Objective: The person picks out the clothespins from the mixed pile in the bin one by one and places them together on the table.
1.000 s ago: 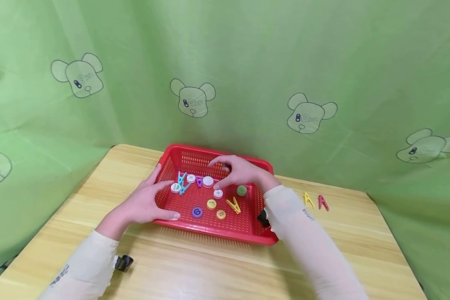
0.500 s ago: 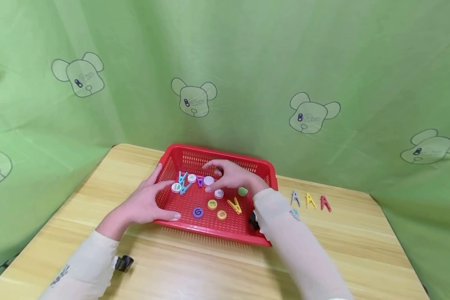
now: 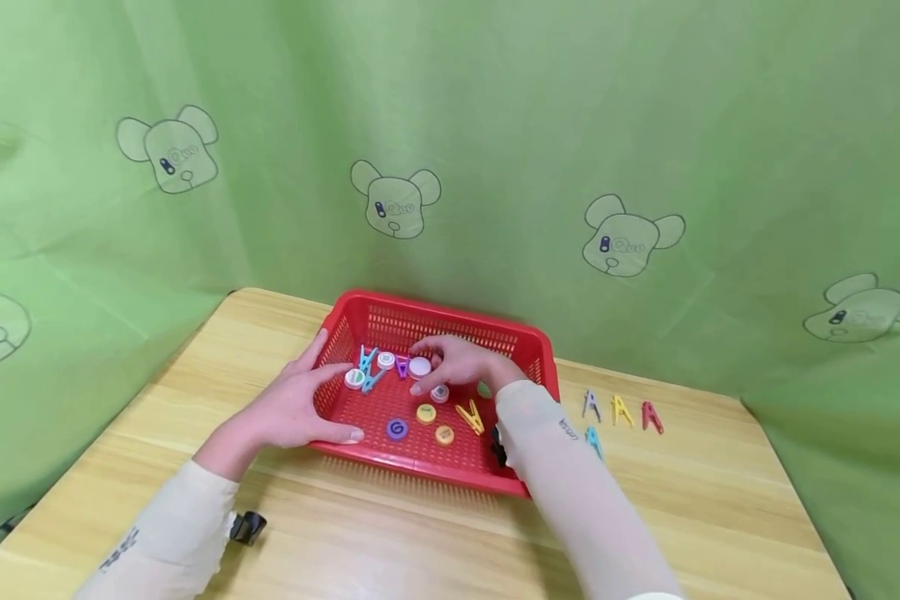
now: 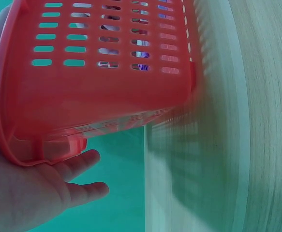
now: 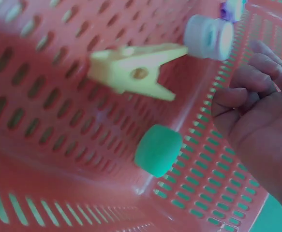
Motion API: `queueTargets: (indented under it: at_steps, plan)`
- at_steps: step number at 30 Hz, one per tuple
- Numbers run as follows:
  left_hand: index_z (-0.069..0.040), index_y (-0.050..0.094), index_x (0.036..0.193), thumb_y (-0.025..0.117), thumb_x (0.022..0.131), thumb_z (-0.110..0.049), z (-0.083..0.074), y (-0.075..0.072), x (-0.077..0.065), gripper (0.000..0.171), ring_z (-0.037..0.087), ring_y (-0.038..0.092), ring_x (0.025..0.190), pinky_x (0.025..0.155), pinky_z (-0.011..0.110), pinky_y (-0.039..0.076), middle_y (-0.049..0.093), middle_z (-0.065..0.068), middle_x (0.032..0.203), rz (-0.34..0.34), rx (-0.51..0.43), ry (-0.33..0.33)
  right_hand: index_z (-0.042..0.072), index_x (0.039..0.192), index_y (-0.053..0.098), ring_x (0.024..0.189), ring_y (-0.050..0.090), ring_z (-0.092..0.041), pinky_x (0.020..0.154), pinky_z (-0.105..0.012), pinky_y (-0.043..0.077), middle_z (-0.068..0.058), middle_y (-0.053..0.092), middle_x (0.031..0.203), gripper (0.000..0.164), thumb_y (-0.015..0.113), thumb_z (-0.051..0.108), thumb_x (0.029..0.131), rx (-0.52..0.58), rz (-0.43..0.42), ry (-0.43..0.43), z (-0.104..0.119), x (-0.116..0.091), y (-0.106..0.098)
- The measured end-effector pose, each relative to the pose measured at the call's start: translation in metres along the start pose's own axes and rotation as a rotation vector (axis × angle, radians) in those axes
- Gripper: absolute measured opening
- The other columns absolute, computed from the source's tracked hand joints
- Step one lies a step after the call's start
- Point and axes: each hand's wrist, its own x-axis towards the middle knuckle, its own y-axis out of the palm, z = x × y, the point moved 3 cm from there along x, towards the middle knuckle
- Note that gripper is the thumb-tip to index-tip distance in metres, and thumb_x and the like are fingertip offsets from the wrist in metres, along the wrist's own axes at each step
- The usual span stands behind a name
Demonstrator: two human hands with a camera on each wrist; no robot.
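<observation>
My left hand [image 3: 285, 408] lies over the left end of the red basket [image 3: 450, 482], fingers spread along its rim, thumb at the front edge. Inside the basket, my right hand [image 3: 457, 364] reaches down with thumb and forefinger apart, close to a white bottle cap [image 3: 420, 367] and a purple clothespin [image 3: 402, 367]. Its other fingers are bent in the right wrist view. Two light blue clothespins [image 3: 373, 381] lie at the basket's left beside white caps [image 3: 355, 379]. A yellow clothespin [image 5: 136, 70] and a green cap [image 5: 158, 151] lie below the right hand.
Yellow [image 3: 426, 413], orange [image 3: 445, 435] and purple caps [image 3: 397, 429] lie toward the basket's front. On the wooden table to the right are a lavender clothespin [image 3: 592, 404], a yellow one [image 3: 622, 411], a red one [image 3: 652, 417] and a blue one [image 3: 594, 442], partly behind the sleeve.
My right hand has moved left and lower into the basket, toward the white cap and purple clothespin. The sleeve's shift uncovers lavender and blue clothespins on the table. My left hand stays put.
</observation>
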Motion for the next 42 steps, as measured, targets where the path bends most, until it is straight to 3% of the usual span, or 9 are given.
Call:
queueTargets:
  at_steps: [10, 18, 24, 34, 42]
  plan:
    - [-0.006, 0.049, 0.148, 0.089, 0.067, -0.054, -0.001, -0.001, -0.001, 0.102, 0.046, 0.015, 0.145, 0.101, 0.065, 0.039, -0.003, 0.013, 0.166, -0.007, -0.007, -0.003, 0.017, 0.142, 0.054, 0.112, 0.055, -0.021, 0.099, -0.044, 0.047, -0.007, 0.057, 0.129, 0.078, 0.088, 0.036, 0.075, -0.049, -0.016, 0.037, -0.005, 0.009, 0.007]
    - [-0.008, 0.048, 0.149, 0.087, 0.066, -0.060, -0.001, -0.001, 0.000, 0.105, 0.045, 0.014, 0.145, 0.102, 0.065, 0.038, -0.003, 0.014, 0.166, 0.001, 0.008, -0.007, 0.017, 0.141, 0.056, 0.114, 0.054, -0.021, 0.102, -0.042, 0.043, -0.004, 0.058, 0.127, 0.075, 0.088, 0.035, 0.076, -0.110, -0.039, 0.034, -0.008, 0.015, 0.009]
    - [-0.009, 0.049, 0.149, 0.087, 0.065, -0.060, 0.000, -0.002, 0.000, 0.105, 0.045, 0.015, 0.146, 0.102, 0.065, 0.037, -0.003, 0.014, 0.166, -0.005, 0.009, -0.004, 0.017, 0.143, 0.056, 0.121, 0.051, -0.022, 0.105, -0.042, 0.039, -0.006, 0.056, 0.134, 0.075, 0.088, 0.034, 0.077, -0.178, -0.036, -0.020, -0.006, 0.020, 0.011]
    - [-0.010, 0.048, 0.149, 0.087, 0.066, -0.059, 0.001, -0.003, 0.000, 0.104, 0.046, 0.013, 0.146, 0.104, 0.066, 0.034, -0.005, 0.013, 0.166, -0.004, 0.014, -0.005, 0.023, 0.141, 0.057, 0.118, 0.052, -0.021, 0.103, -0.040, 0.041, -0.004, 0.057, 0.132, 0.065, 0.085, 0.028, 0.082, -0.216, -0.095, -0.090, -0.003, 0.030, 0.010]
    - [-0.009, 0.050, 0.148, 0.086, 0.067, -0.062, -0.001, -0.003, -0.001, 0.103, 0.048, 0.014, 0.145, 0.103, 0.067, 0.034, -0.004, 0.014, 0.166, -0.004, 0.012, -0.005, 0.028, 0.144, 0.054, 0.125, 0.049, -0.024, 0.105, -0.044, 0.040, -0.004, 0.053, 0.139, 0.067, 0.083, 0.029, 0.084, -0.255, -0.066, -0.116, -0.004, 0.036, 0.013]
